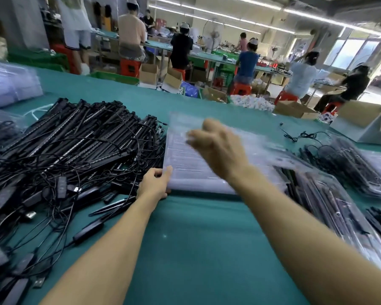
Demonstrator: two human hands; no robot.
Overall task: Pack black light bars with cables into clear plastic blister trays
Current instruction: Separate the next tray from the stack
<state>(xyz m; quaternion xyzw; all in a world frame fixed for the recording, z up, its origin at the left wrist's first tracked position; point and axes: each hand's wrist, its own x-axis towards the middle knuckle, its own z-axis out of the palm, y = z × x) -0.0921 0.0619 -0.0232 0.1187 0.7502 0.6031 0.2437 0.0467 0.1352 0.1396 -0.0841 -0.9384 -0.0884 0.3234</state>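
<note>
Head view. Workshop, green-covered table point(196, 238).
- Black light bars point(75, 137): tangled heap with cables, left.
- Clear blister tray point(185, 164): centre, empty.
- Left hand point(155, 183): pinches the tray's near-left corner.
- Right hand point(218, 148): blurred above the tray; grip cannot be told.
- Filled trays point(330, 194): right.

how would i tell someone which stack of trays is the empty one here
Start at the green table and find the big tangle of black light bars on its left side. Right beside that pile, mid-table, lies a stack of clear trays whose near corner the left hand grips. Unlike the trays on the right, it holds no black bars.
</note>
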